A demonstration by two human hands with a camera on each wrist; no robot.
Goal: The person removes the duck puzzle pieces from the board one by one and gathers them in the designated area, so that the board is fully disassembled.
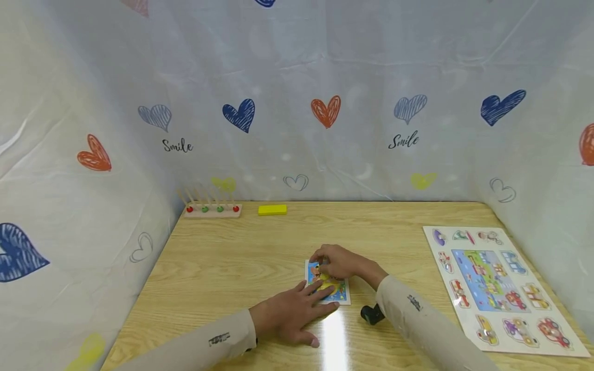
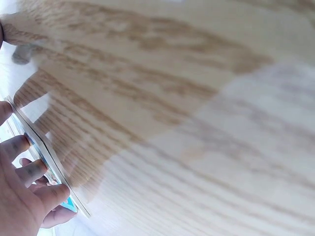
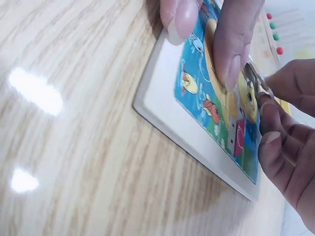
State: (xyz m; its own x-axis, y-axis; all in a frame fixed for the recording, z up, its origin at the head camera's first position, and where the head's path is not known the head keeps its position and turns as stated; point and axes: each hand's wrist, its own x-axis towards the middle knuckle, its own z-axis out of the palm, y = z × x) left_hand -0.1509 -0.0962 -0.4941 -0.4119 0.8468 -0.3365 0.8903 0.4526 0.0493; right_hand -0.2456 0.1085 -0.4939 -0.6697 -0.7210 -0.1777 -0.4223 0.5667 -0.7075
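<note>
Wooden tabletop (image 1: 209, 263) is bearing the puzzle board (image 1: 343, 295) centrally; left hand (image 1: 299, 310) is lying spread from seven o'clock, right hand (image 1: 342, 262) apparently pinching a piece (image 3: 253, 77) toward one o'clock; tilting could jam it.

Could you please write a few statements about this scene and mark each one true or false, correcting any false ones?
1. Both the left hand and the right hand are at the small picture board. True.
2. The large puzzle board lies to the left of both hands. False: the large puzzle board lies to their right.
3. The left hand's fingers are spread. True.
4. The yellow block sits left of the peg rack. False: the yellow block sits right of the peg rack.
5. Red and green beads are on the peg rack. True.
</note>
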